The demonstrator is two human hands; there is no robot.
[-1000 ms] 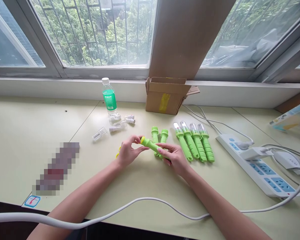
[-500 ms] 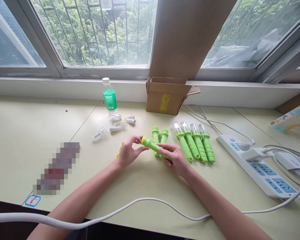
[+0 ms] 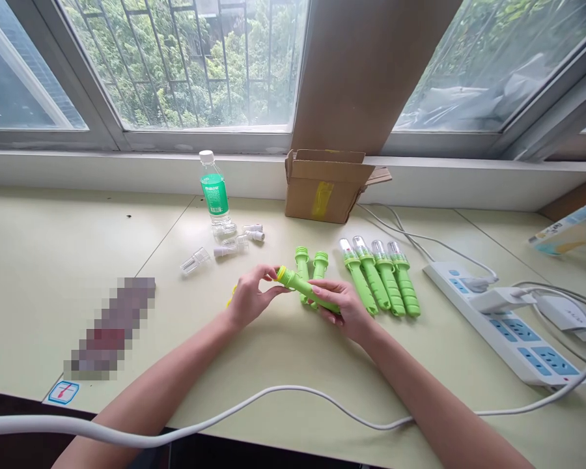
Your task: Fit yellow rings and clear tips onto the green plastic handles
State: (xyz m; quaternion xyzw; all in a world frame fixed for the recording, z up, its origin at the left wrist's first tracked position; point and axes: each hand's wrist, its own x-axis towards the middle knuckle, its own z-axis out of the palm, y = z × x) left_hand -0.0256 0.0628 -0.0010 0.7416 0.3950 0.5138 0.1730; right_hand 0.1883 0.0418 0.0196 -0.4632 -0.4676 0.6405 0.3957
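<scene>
My right hand (image 3: 342, 309) is wrapped round a green plastic flashlight handle (image 3: 300, 284), tilted with its threaded end up to the left. At that end sits a yellow ring (image 3: 280, 273), pinched between the thumb and fingers of my left hand (image 3: 249, 298). Another bit of yellow (image 3: 232, 296) shows behind my left hand, mostly hidden. Just beyond the held handle lie two more green handles (image 3: 301, 259) with open threaded ends. To the right, several green flashlights (image 3: 366, 273) with clear caps lie in a row.
Clear caps with white inserts (image 3: 232, 247) lie near a green-labelled bottle (image 3: 215, 192). At the back stands a cardboard box (image 3: 325, 189). A power strip (image 3: 508, 326) is on the right, and a white cable (image 3: 273, 391) crosses in front of my arms. A blurred patch (image 3: 112, 329) covers something left.
The held handle has shifted very slightly, its lower end a little further right. Both hands keep their grip and nearly the same place.
</scene>
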